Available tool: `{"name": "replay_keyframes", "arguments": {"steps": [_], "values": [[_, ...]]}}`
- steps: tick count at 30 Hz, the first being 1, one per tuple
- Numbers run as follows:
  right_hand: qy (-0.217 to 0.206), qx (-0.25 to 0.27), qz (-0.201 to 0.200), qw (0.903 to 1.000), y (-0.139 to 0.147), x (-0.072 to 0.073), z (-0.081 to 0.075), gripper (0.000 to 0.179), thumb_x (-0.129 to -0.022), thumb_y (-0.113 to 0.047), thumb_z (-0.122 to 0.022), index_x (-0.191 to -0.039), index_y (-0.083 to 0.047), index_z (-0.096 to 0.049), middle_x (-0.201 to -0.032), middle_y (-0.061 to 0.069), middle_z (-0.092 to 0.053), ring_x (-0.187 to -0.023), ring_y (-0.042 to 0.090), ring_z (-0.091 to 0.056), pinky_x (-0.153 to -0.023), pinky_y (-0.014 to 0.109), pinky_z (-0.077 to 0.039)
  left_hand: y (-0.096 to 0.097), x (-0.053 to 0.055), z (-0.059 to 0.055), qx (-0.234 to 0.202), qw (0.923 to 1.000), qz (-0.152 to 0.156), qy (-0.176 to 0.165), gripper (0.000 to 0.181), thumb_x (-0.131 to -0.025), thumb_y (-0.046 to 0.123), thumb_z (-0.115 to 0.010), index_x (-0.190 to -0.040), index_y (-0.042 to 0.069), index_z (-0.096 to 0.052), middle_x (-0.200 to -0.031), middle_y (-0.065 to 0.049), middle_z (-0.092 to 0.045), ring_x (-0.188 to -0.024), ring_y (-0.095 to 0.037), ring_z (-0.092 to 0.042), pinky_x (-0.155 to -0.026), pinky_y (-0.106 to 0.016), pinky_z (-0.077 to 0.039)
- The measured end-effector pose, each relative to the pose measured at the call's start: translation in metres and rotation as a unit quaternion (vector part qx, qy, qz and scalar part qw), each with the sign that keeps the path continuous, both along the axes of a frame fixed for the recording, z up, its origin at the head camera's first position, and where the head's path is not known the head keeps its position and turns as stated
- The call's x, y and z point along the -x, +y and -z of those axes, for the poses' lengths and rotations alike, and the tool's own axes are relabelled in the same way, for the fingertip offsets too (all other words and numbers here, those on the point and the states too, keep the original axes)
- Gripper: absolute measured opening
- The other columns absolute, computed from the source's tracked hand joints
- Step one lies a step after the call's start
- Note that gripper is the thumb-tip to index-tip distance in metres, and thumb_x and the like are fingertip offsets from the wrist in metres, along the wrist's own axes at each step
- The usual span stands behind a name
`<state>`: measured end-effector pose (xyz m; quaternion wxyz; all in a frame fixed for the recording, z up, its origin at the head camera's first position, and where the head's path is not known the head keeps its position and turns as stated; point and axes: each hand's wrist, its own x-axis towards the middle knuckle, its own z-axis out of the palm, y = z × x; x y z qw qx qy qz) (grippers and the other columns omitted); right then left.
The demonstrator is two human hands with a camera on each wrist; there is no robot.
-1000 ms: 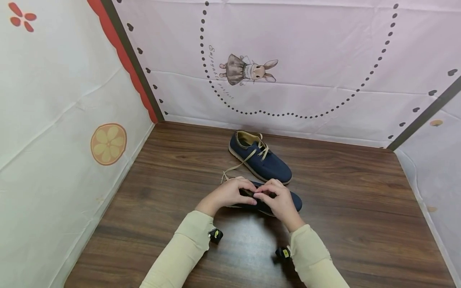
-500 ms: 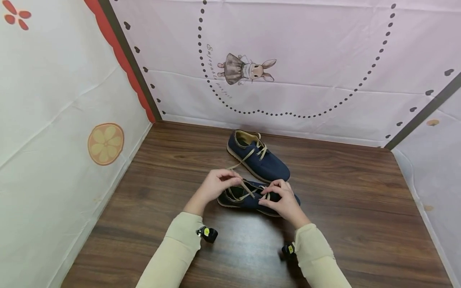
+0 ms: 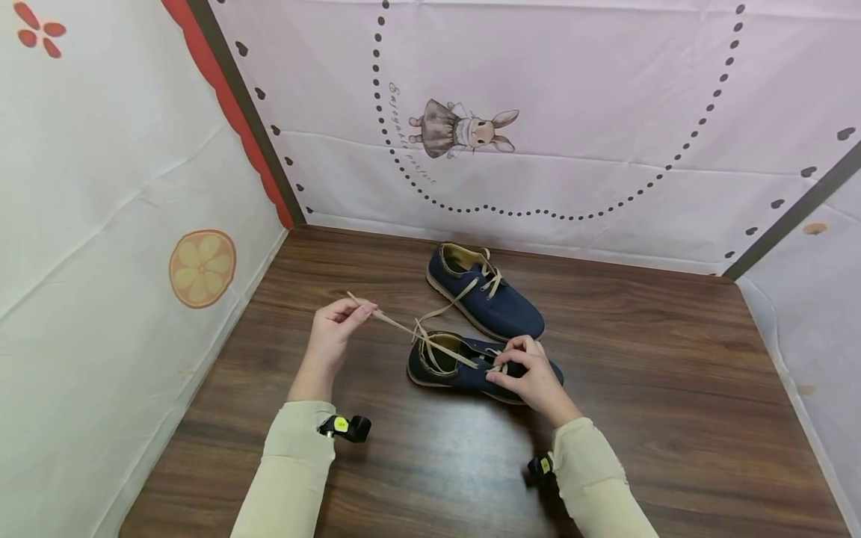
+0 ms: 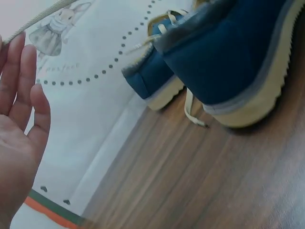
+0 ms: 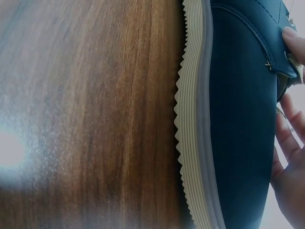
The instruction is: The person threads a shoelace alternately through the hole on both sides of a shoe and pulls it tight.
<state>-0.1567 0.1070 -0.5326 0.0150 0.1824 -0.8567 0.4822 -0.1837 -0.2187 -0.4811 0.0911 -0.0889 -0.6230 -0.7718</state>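
Observation:
A navy shoe (image 3: pixel 464 385) with a tan sole lies nearer the person, toe to the right. Thumb and fingers of my left hand (image 3: pixel 329 336) pinch one end of its beige shoelace (image 3: pixel 397 324), stretched taut up and leftward from the eyelets. In the left wrist view that lace (image 4: pixel 35 20) runs off past the fingertips. My right hand (image 3: pixel 531 377) is over the shoe's front lacing and pinches the shoelace there, partly hidden by its fingers. The right wrist view has the shoe's side (image 5: pixel 243 119) close up, with the right thumb (image 5: pixel 294 44) at the lacing.
A matching navy shoe (image 3: pixel 507 314) stands just behind, its loose lace (image 3: pixel 444 308) trailing left toward the near shoe. Both are on a dark wood-grain surface (image 3: pixel 673 388). A pink printed cloth wall (image 3: pixel 572 112) rises behind, and a white one (image 3: pixel 121 224) at left.
My left hand has moved from the near shoe's lacing up and far to the left, drawing the lace out straight. The right hand has shifted slightly right and stayed at the lacing.

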Motion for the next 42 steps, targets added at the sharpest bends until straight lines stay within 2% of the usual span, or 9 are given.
{"name": "replay_keyframes", "arguments": {"steps": [7, 12, 16, 20, 27, 31, 35, 39, 42], "values": [[-0.007, 0.003, 0.001, 1.0000, 0.000, -0.001, 0.000, 0.014, -0.072, -0.019, -0.080, -0.080, -0.016, -0.069, -0.099, 0.000, -0.047, -0.098, 0.022, -0.037, -0.083, 0.042, -0.035, -0.021, -0.001, 0.010, 0.036, 0.9916, 0.027, -0.122, 0.011, -0.093, 0.011, -0.056, -0.096, 0.003, -0.064, -0.083, 0.002, -0.068, -0.077, -0.011, -0.062, -0.070, -0.027, -0.050], [-0.011, 0.005, 0.001, 0.9999, 0.000, -0.001, 0.000, 0.014, -0.072, -0.018, -0.080, -0.080, -0.017, -0.068, -0.099, 0.001, -0.047, -0.099, 0.022, -0.038, -0.084, 0.043, -0.035, -0.029, 0.001, 0.020, 0.242, 0.9429, 0.057, -0.221, 0.037, -0.091, 0.015, -0.060, -0.122, -0.005, -0.050, -0.080, -0.001, -0.067, -0.079, -0.020, -0.063, -0.074, -0.033, -0.049], [-0.008, 0.007, 0.004, 0.9999, 0.000, 0.000, 0.000, 0.015, -0.072, -0.016, -0.081, -0.080, -0.017, -0.068, -0.099, 0.002, -0.047, -0.099, 0.022, -0.039, -0.084, 0.043, -0.035, -0.015, 0.002, 0.025, 0.372, 0.9012, 0.078, -0.208, 0.038, -0.092, 0.015, -0.057, -0.126, 0.001, -0.049, -0.091, -0.013, -0.066, -0.082, -0.029, -0.061, -0.071, -0.037, -0.048], [-0.006, 0.004, 0.007, 1.0000, 0.000, -0.001, 0.001, 0.015, -0.072, -0.016, -0.081, -0.079, -0.017, -0.067, -0.099, 0.001, -0.047, -0.099, 0.022, -0.040, -0.084, 0.043, -0.035, 0.014, 0.003, 0.026, 0.434, 0.8814, 0.067, -0.173, 0.033, -0.093, 0.027, -0.057, -0.120, 0.007, -0.059, -0.111, -0.016, -0.062, -0.099, -0.032, -0.057, -0.082, -0.043, -0.045], [-0.011, 0.000, 0.003, 0.9999, -0.001, -0.002, 0.001, 0.014, -0.073, -0.019, -0.080, -0.080, -0.018, -0.067, -0.099, 0.000, -0.047, -0.100, 0.024, -0.040, -0.084, 0.043, -0.035, 0.055, 0.007, 0.021, 0.424, 0.9017, 0.019, -0.084, 0.021, -0.086, 0.026, -0.067, -0.098, 0.009, -0.072, -0.104, -0.007, -0.065, -0.096, -0.023, -0.059, -0.083, -0.038, -0.046], [-0.019, 0.001, 0.003, 0.9998, -0.002, -0.002, 0.000, 0.014, -0.073, -0.020, -0.079, -0.080, -0.018, -0.067, -0.100, 0.000, -0.047, -0.101, 0.023, -0.039, -0.085, 0.043, -0.035, 0.064, 0.012, 0.011, 0.302, 0.9519, -0.026, -0.048, 0.011, -0.089, 0.011, -0.062, -0.092, 0.001, -0.066, -0.093, -0.010, -0.066, -0.086, -0.021, -0.059, -0.075, -0.029, -0.046], [-0.021, -0.004, 0.009, 0.9997, -0.001, -0.001, -0.001, 0.015, -0.073, -0.019, -0.080, -0.078, -0.018, -0.066, -0.099, 0.000, -0.047, -0.101, 0.023, -0.040, -0.086, 0.043, -0.036, 0.072, 0.014, 0.000, 0.153, 0.9875, 0.003, -0.037, 0.011, -0.093, 0.005, -0.054, -0.096, -0.005, -0.055, -0.089, -0.015, -0.068, -0.082, -0.015, -0.061, -0.075, -0.025, -0.046], [-0.034, -0.003, 0.005, 0.9994, -0.001, 0.000, -0.003, 0.017, -0.074, -0.020, -0.079, -0.083, -0.016, -0.064, -0.099, 0.001, -0.047, -0.099, 0.023, -0.042, -0.085, 0.042, -0.036, 0.085, 0.009, 0.000, 0.134, 0.9866, 0.072, -0.060, 0.009, -0.095, 0.003, -0.049, -0.098, -0.005, -0.051, -0.072, -0.008, -0.064, -0.068, -0.012, -0.060, -0.069, -0.027, -0.049], [-0.045, 0.010, 0.009, 0.9989, -0.002, 0.003, -0.007, 0.018, -0.079, -0.021, -0.075, -0.090, -0.013, -0.062, -0.099, 0.002, -0.049, -0.097, 0.024, -0.042, -0.082, 0.042, -0.037, 0.096, 0.003, 0.006, 0.246, 0.9618, 0.088, -0.082, 0.008, -0.092, 0.008, -0.051, -0.092, 0.001, -0.055, -0.060, 0.001, -0.051, -0.056, -0.010, -0.053, -0.059, -0.025, -0.045]]}}
